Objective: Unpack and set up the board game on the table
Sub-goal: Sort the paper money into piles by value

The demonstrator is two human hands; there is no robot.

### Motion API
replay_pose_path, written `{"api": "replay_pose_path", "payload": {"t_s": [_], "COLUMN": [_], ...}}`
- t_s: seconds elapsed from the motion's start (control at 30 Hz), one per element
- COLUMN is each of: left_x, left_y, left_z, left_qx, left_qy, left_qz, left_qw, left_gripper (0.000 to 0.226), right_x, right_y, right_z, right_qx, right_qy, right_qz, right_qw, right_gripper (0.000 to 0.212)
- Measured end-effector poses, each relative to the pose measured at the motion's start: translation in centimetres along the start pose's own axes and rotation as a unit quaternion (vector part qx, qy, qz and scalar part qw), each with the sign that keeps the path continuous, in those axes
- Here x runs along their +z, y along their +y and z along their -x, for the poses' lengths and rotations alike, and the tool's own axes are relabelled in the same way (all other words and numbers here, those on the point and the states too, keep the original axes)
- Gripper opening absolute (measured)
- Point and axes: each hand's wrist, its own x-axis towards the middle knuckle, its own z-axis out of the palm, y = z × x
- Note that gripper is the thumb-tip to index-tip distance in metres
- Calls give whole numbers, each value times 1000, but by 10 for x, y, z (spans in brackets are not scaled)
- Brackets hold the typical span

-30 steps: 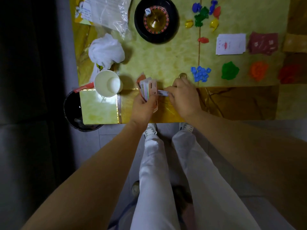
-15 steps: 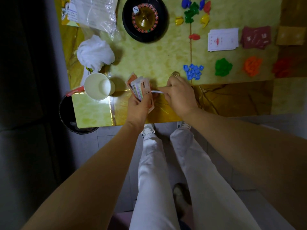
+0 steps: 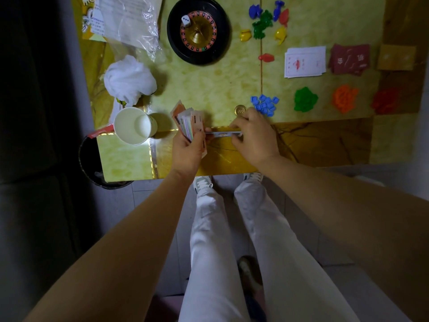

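My left hand grips a thick stack of play money upright over the table's near edge. My right hand pinches a single bill that stretches flat between the stack and its fingers. A gold coin lies just beyond my right hand's knuckles. Further back sit a black roulette wheel with a white die on it, piles of blue pieces, green pieces and orange pieces, a white card deck and a dark red card deck.
A white paper cup stands left of the stack. Behind it lie a crumpled white bag and a clear plastic wrapper. Coloured pawns cluster at the back. A black bin sits under the yellow table's left corner.
My right hand has drawn the single bill further out to the right from the stack. The left hand keeps its hold on the stack.
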Motion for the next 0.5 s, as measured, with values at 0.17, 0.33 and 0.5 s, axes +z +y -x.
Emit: {"api": "replay_pose_path", "payload": {"t_s": [0.17,0.33,0.5], "left_x": [3,-7,-29], "left_y": [1,0,3], "left_z": [5,2,9], "left_qx": [-17,-24,-38], "left_qy": [-9,17,36], "left_qz": [18,19,-22], "left_qw": [1000,999,998], "left_gripper": [25,19,17], "right_x": [1,3,-2], "right_y": [0,-3,-9], "right_z": [-1,-7,-9], "right_qx": [7,17,49], "right_qy": [-48,-69,-134], "right_qz": [-85,-99,-95], "right_qw": [995,993,985], "right_gripper": [12,11,14]}}
